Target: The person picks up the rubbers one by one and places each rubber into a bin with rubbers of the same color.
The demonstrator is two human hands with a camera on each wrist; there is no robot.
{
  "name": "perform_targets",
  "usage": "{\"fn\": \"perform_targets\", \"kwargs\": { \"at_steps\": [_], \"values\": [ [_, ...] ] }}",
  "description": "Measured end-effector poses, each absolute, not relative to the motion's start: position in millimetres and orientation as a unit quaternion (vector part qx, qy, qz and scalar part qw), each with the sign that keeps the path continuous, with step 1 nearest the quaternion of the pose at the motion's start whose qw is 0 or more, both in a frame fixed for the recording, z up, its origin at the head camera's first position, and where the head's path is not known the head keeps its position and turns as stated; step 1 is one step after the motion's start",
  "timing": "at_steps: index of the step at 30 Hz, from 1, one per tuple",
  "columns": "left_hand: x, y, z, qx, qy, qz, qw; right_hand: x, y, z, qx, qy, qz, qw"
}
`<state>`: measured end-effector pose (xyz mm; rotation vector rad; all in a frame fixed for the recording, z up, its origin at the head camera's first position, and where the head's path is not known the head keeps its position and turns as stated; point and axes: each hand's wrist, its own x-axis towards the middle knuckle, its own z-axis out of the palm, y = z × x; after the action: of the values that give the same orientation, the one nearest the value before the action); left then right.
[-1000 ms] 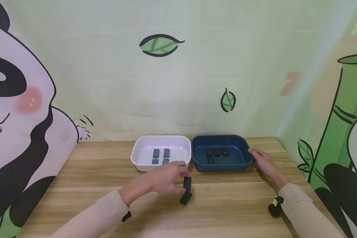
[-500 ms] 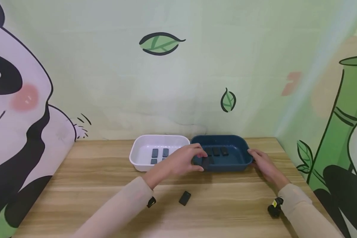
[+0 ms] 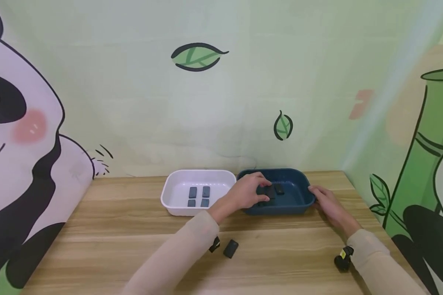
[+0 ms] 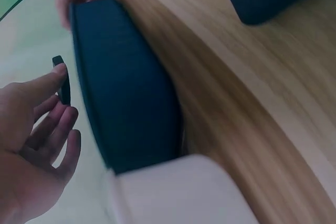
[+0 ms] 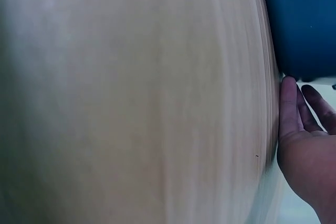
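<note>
My left hand (image 3: 248, 190) pinches a small dark flat rectangular block (image 4: 62, 81) between thumb and fingertips, over the navy tray (image 3: 299, 209). Its ring and little fingers curl loosely below. My right hand (image 3: 330, 205) holds the right end of the navy tray at its rim; in the right wrist view its fingers (image 5: 289, 100) lie against the outer wall. Another dark block (image 3: 279, 189) lies inside that tray, and further ones are partly hidden by my left hand. One loose dark block (image 3: 230, 248) lies on the table beside my left wrist, with pale print visible in the left wrist view.
A white tray (image 3: 165, 205) stands directly left of the navy one, with several grey-blue blocks (image 3: 193, 192) in it. Both trays sit near the back edge of the wooden table (image 3: 133, 237), before a printed panda-and-bamboo cloth (image 3: 133, 102).
My left hand took one dark block from beside the loose one and carried it up and right, over the navy tray. My right hand stays at the tray's right end.
</note>
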<state>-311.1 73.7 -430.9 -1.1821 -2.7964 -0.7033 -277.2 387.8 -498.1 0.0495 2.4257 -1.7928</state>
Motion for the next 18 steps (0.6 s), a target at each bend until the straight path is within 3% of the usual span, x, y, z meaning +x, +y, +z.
{"fn": "perform_targets", "kwargs": {
  "at_steps": [18],
  "values": [
    [-331.0,102.5,-460.4,-0.322,-0.928,-0.184,-0.037,-279.0,388.2,-497.6,0.026,0.805,-0.589,0.064]
  ]
}}
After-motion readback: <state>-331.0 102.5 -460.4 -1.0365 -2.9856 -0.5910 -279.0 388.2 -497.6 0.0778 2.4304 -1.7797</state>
